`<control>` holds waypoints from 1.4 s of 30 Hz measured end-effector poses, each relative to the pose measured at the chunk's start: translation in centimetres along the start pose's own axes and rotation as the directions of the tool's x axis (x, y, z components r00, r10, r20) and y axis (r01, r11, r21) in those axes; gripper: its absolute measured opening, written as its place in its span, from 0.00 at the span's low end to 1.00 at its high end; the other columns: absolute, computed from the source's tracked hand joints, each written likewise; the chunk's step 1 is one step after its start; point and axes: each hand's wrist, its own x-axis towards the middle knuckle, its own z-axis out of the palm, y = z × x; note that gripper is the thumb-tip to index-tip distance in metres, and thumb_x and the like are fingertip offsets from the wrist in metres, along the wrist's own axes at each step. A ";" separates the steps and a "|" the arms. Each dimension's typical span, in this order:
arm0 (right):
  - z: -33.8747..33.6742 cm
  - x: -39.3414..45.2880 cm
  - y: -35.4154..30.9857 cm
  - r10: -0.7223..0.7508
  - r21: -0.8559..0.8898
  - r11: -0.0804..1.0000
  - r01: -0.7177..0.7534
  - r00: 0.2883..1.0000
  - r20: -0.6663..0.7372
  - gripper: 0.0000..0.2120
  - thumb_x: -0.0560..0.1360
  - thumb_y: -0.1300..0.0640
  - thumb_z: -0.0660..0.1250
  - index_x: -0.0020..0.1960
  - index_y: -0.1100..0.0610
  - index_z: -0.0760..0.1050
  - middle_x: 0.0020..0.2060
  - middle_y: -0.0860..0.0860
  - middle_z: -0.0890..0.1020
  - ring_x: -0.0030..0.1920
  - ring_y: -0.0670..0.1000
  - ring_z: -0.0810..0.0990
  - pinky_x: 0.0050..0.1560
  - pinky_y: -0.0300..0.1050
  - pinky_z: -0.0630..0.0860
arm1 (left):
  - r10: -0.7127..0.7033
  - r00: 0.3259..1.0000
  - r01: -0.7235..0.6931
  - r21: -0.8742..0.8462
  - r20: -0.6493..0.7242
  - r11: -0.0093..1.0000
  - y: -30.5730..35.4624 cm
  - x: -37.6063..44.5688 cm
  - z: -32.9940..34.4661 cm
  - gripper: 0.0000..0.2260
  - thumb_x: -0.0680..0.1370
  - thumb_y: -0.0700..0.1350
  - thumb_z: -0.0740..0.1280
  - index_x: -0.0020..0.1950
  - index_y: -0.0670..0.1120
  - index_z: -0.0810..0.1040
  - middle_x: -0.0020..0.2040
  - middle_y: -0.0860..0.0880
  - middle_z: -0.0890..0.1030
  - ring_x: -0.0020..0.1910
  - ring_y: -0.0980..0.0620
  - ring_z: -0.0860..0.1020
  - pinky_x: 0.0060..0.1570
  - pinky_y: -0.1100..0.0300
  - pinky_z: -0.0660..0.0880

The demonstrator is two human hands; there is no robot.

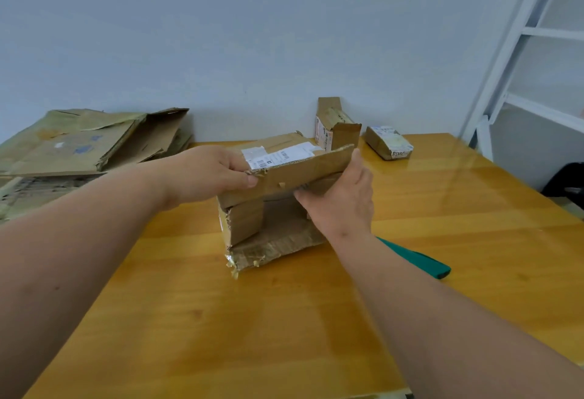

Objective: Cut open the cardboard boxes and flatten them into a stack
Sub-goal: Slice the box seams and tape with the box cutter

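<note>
Cardboard box (278, 209), open-ended, hollow inside

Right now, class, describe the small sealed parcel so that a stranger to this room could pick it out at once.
Start at the wooden table and look to its far right corner by the wall. The small sealed parcel lies flat there, right of the upright opened carton. Unlike its neighbours it is closed, squat, with a pale label on top.
</note>
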 end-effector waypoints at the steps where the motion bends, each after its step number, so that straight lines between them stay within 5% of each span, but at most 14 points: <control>1: 0.4 0.3 -0.4 0.013 0.019 1.000 -0.013 1.000 -0.004 0.59 0.65 0.35 0.75 0.79 0.53 0.40 0.75 0.53 0.59 0.75 0.56 0.61 0.72 0.58 0.64 | -0.007 1.000 0.007 -0.029 0.008 1.000 -0.1 -0.1 -0.2 0.13 0.80 0.49 0.65 0.46 0.41 0.81 0.42 0.45 0.80 0.46 0.48 0.77 0.53 0.54 0.72; 6: 1.7 0.6 -1.2 0.051 0.055 0.997 -0.046 0.994 -0.093 0.48 0.69 0.40 0.73 0.78 0.51 0.48 0.70 0.51 0.68 0.68 0.56 0.70 0.66 0.63 0.69 | -0.009 0.999 0.005 -0.070 -0.052 0.998 -0.9 -0.2 -0.3 0.13 0.80 0.50 0.65 0.48 0.40 0.80 0.48 0.38 0.80 0.50 0.40 0.77 0.56 0.49 0.73; 9: 1.3 0.4 -0.9 0.016 0.141 0.990 -0.005 0.997 -0.075 0.37 0.71 0.45 0.72 0.74 0.51 0.57 0.63 0.49 0.73 0.61 0.55 0.76 0.60 0.58 0.75 | 0.028 0.965 -0.046 -0.064 -0.259 0.997 -1.4 0.3 0.4 0.05 0.78 0.50 0.68 0.48 0.50 0.78 0.44 0.48 0.81 0.45 0.50 0.79 0.44 0.57 0.73; 13: -0.2 -0.2 -0.5 -0.019 0.376 0.927 0.008 0.999 0.025 0.23 0.79 0.56 0.63 0.72 0.52 0.62 0.51 0.47 0.78 0.46 0.49 0.79 0.37 0.39 0.72 | 0.036 0.791 -0.049 -0.004 -0.611 0.999 -2.4 0.8 1.9 0.12 0.76 0.51 0.70 0.49 0.48 0.68 0.43 0.49 0.77 0.40 0.51 0.75 0.35 0.56 0.70; 18: -1.4 -0.3 -0.5 0.004 0.412 0.908 -0.075 0.985 0.171 0.24 0.83 0.58 0.59 0.77 0.50 0.59 0.54 0.46 0.76 0.47 0.45 0.77 0.41 0.36 0.70 | -0.253 0.625 0.054 -0.282 -0.738 0.958 -4.3 1.1 2.7 0.21 0.74 0.58 0.71 0.56 0.49 0.65 0.44 0.53 0.71 0.40 0.53 0.72 0.33 0.59 0.66; 20: -1.5 -0.4 -1.1 -0.010 0.386 0.920 -0.073 0.978 0.209 0.29 0.82 0.58 0.61 0.79 0.46 0.54 0.49 0.44 0.77 0.40 0.43 0.78 0.35 0.38 0.72 | -0.314 0.622 0.095 -0.328 -0.718 0.940 -4.8 1.4 2.8 0.26 0.73 0.61 0.71 0.61 0.48 0.64 0.48 0.51 0.73 0.43 0.51 0.74 0.34 0.59 0.66; 24: -1.7 0.5 -2.0 0.003 0.248 0.967 -0.062 0.973 0.233 0.37 0.77 0.59 0.66 0.78 0.42 0.51 0.51 0.45 0.78 0.39 0.50 0.80 0.39 0.50 0.78 | -0.257 0.662 0.103 -0.254 -0.704 0.962 -4.5 2.0 2.6 0.30 0.73 0.63 0.70 0.66 0.47 0.66 0.51 0.50 0.74 0.48 0.49 0.75 0.39 0.55 0.72; 29: -1.3 1.8 -2.2 -0.010 0.193 0.981 -0.028 0.981 0.191 0.12 0.81 0.51 0.64 0.62 0.52 0.74 0.42 0.46 0.78 0.38 0.49 0.76 0.35 0.45 0.71 | -0.278 0.639 0.159 -0.230 -0.717 0.960 -4.3 2.8 2.6 0.31 0.74 0.66 0.66 0.67 0.47 0.64 0.54 0.50 0.74 0.52 0.46 0.76 0.53 0.46 0.76; 32: -1.6 2.3 -2.2 -0.047 0.150 0.988 0.025 0.988 0.146 0.11 0.81 0.50 0.63 0.61 0.52 0.76 0.44 0.46 0.78 0.43 0.51 0.75 0.36 0.45 0.66 | -0.309 0.740 0.182 -0.265 -0.598 0.947 -5.1 3.2 2.9 0.33 0.74 0.67 0.64 0.69 0.48 0.59 0.65 0.46 0.74 0.58 0.41 0.76 0.56 0.43 0.76; 35: -2.0 2.5 -2.0 -0.062 0.120 0.992 0.047 0.991 0.122 0.10 0.82 0.50 0.62 0.58 0.53 0.77 0.45 0.48 0.78 0.45 0.53 0.76 0.36 0.45 0.65 | -0.268 0.820 0.258 -0.091 -0.505 0.962 -5.9 3.5 3.6 0.39 0.69 0.66 0.71 0.69 0.50 0.56 0.67 0.45 0.73 0.60 0.39 0.76 0.56 0.42 0.76; 42: -2.7 2.7 -3.3 -0.104 0.208 0.976 0.071 0.983 0.152 0.09 0.81 0.52 0.64 0.47 0.56 0.76 0.35 0.48 0.76 0.35 0.48 0.72 0.33 0.45 0.64 | -0.332 0.726 0.491 0.117 -0.602 0.863 -5.7 4.7 3.2 0.43 0.67 0.64 0.75 0.70 0.46 0.55 0.66 0.42 0.69 0.64 0.38 0.71 0.59 0.42 0.69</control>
